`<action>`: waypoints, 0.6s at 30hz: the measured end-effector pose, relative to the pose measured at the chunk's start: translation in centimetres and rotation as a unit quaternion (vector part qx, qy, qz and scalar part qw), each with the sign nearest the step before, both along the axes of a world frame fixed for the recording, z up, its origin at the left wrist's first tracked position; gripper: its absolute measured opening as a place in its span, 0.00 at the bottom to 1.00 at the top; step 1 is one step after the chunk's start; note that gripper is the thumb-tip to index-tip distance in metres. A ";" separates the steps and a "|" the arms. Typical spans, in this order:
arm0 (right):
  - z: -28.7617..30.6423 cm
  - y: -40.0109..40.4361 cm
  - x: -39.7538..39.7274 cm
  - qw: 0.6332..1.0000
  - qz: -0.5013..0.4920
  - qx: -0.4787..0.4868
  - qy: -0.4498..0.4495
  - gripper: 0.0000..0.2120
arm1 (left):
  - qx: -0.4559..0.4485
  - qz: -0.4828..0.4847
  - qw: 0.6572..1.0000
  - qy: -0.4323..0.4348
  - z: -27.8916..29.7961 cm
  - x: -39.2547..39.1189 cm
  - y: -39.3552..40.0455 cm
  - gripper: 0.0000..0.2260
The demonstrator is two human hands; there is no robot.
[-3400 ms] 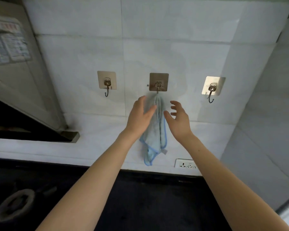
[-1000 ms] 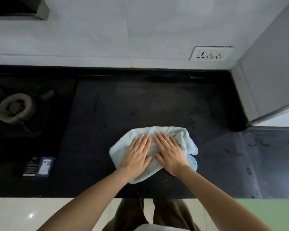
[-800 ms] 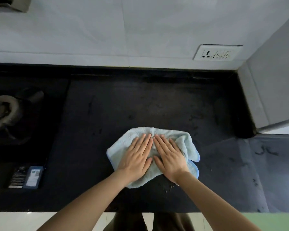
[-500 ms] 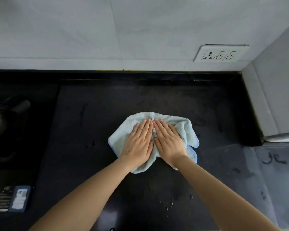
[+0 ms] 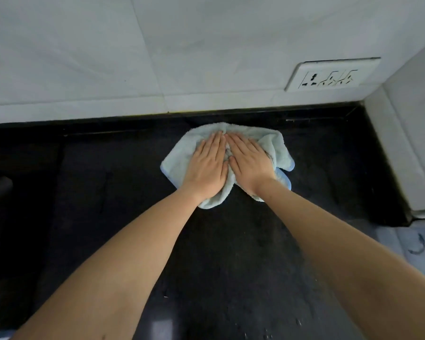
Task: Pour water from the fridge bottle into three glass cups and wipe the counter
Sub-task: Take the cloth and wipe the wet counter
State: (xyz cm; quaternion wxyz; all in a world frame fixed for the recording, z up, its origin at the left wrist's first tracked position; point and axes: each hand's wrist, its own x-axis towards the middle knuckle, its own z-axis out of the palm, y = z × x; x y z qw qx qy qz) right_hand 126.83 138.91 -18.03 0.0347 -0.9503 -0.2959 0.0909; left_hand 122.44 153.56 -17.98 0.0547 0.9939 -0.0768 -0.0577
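Note:
A pale blue cloth [image 5: 275,149] with a darker blue hem lies bunched on the black counter [image 5: 243,241], close to the back wall. My left hand [image 5: 207,166] and my right hand [image 5: 249,165] press flat on it side by side, fingers straight and pointing toward the wall. Both forearms stretch out from the bottom of the view. No bottle or glass cups are in sight.
A white tiled wall [image 5: 157,57] rises behind the counter, with a white socket plate [image 5: 331,74] at the right. A white side wall [image 5: 412,133] closes off the counter's right end. Small water droplets [image 5: 268,336] dot the near counter.
Both hands have pushed the cloth away from the counter's front edge toward the back wall. The stove burner and blue box at the left have slipped out of view.

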 end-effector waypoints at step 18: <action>0.2 -3.8 -13.2 1.000 0.010 -0.016 0.010 0.28 | 0.059 0.018 0.998 0.010 0.4 -13.8 -3.2 0.28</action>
